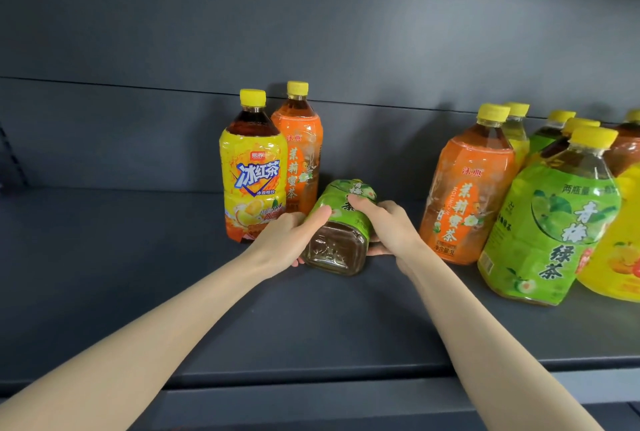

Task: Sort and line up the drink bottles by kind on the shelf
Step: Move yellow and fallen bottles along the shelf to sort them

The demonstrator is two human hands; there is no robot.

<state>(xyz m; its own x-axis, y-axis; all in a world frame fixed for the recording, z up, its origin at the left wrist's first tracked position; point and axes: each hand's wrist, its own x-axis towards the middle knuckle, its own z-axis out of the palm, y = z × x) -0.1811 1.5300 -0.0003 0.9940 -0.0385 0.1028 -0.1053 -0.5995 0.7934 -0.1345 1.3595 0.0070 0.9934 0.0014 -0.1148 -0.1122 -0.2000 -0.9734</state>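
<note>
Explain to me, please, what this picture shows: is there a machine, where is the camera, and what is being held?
There is no machine here, only a person. The single picture comes from a camera worn on the person's head. It looks forward and down, so the hands come in from the bottom edge. The left hand and the right hand grip a green-label bottle from either side. It is tipped over, with its base toward the camera. On the dark shelf, a yellow-label bottle and an orange-label bottle stand upright at the left. At the right stands a mixed group with orange, green and yellow labels and yellow caps.
</note>
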